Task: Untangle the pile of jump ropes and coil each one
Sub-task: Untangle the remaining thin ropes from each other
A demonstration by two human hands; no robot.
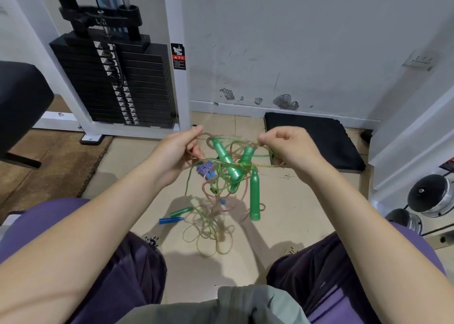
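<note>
I see the left hand (180, 149) raised over the floor (290, 215), its fingers (196, 130) curled and pinching a pale pinkish cord at the top left of the tangle of jump ropes (226, 173). The right hand (287, 146) is level with it, fingers folded into a loose fist, thumb and forefinger nipping a strand at the tangle's upper right. Between my two hands the knot hangs in the air: green and pinkish cords looped over one another, with two translucent green handles (224, 156) crossed near the top and a third green handle (255, 198) dangling upright below on the right. A blue-and-white woven piece (205, 168) sits in the left side of the knot, just under the left hand. The lower loops trail onto the floor, where yellowish-green cord (208, 237) lies in loose rings between my knees. Beside those rings, to the left, a small green handle (181, 211) and a blue handle (170, 220) lie on the tiles, nearly touching end to end. Behind the tangle a black mat (314, 136) rests against the wall, and a weight stack (118, 85) stands at upper left. Chrome dumbbells (430, 195) sit at far right.
</note>
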